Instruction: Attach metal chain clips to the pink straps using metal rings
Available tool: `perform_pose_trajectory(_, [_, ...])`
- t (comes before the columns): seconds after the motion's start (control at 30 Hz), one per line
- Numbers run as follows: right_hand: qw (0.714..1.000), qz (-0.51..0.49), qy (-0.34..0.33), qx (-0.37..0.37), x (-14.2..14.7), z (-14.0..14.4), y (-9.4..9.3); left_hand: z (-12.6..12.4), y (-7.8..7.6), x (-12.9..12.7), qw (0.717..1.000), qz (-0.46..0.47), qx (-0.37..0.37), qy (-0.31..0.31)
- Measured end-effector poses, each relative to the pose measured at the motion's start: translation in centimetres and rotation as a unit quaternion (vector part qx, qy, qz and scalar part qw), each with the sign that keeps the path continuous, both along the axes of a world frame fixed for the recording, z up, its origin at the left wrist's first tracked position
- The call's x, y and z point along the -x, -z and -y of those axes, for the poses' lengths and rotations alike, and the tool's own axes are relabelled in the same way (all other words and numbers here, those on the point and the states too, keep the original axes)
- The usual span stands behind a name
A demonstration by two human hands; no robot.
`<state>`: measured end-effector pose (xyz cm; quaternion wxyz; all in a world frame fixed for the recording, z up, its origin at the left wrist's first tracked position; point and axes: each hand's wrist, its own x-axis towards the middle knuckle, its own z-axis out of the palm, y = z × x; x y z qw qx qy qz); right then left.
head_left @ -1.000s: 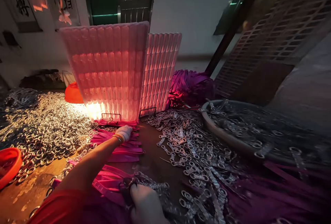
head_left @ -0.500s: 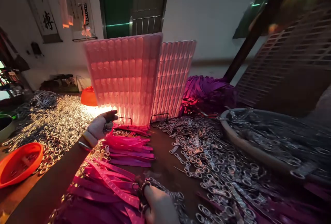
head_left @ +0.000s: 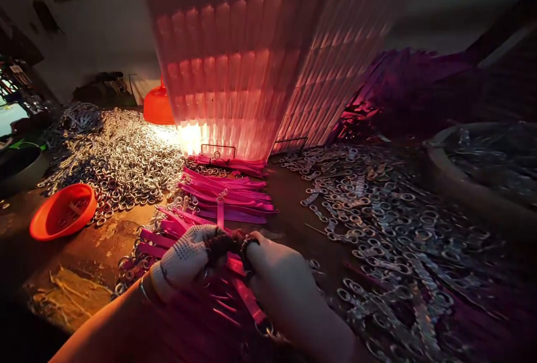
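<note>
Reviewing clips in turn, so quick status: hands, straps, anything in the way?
Left hand and right hand meeting, closed on a pink strap. More straps just beyond them. Metal clasps heaped to the right.

Your counter point(head_left: 289, 198) carries a heap of metal rings point(head_left: 126, 167) on your left, with an orange bowl point(head_left: 49, 221) just beside it; ahead of you lie pink straps point(head_left: 229, 192), and ring-ended metal pieces point(head_left: 361, 203) spread to your right.
</note>
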<state>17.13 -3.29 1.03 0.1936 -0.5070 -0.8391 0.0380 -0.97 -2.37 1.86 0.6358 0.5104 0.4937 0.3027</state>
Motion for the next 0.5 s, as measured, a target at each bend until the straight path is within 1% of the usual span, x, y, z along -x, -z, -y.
perform_pose_trajectory(0.07, [0.998, 0.034, -0.002, -0.052, 0.2, -0.2, 0.6, -0.4, -0.1, 0.1, 0.993, -0.07, -0.087, 0.026])
perform_pose_trajectory(0.1, [0.997, 0.038, -0.001, -0.074, 0.2, -0.3, 1.0, -0.6, 0.0, 0.0, 0.984, -0.108, -0.134, 0.04])
perform_pose_trajectory(0.17, [0.995, 0.029, 0.003, -0.092, 0.1, -0.5, 1.8, -0.7, 0.4, -0.1, 0.96, -0.182, -0.203, 0.066])
perform_pose_trajectory(0.2, [0.996, 0.019, 0.007, -0.087, 0.0, -0.6, 2.0, -0.7, 0.6, -0.2, 0.95, -0.21, -0.219, 0.078])
perform_pose_trajectory(0.23, [0.997, 0.006, 0.011, -0.075, -0.1, -0.6, 2.3, -0.7, 0.9, -0.2, 0.945, -0.225, -0.224, 0.085])
perform_pose_trajectory(0.27, [0.998, -0.008, 0.014, -0.058, -0.2, -0.6, 2.3, -0.6, 1.2, -0.3, 0.947, -0.219, -0.216, 0.09])
perform_pose_trajectory(0.33, [0.999, -0.037, 0.02, -0.014, -0.5, -0.5, 2.2, -0.5, 1.5, -0.3, 0.969, -0.157, -0.169, 0.083])
perform_pose_trajectory(0.4, [0.998, -0.056, 0.01, 0.039, -0.7, -0.5, 1.7, -0.4, 1.6, -0.2, 0.988, -0.09, -0.113, 0.057])
perform_pose_trajectory(0.43, [0.996, -0.056, 0.002, 0.067, -0.8, -0.5, 1.3, -0.3, 1.6, -0.2, 0.991, -0.076, -0.098, 0.041])
perform_pose_trajectory(0.5, [0.992, -0.025, -0.003, 0.122, -0.8, -0.8, 0.5, -0.2, 1.6, -0.2, 0.989, -0.094, -0.108, 0.018])
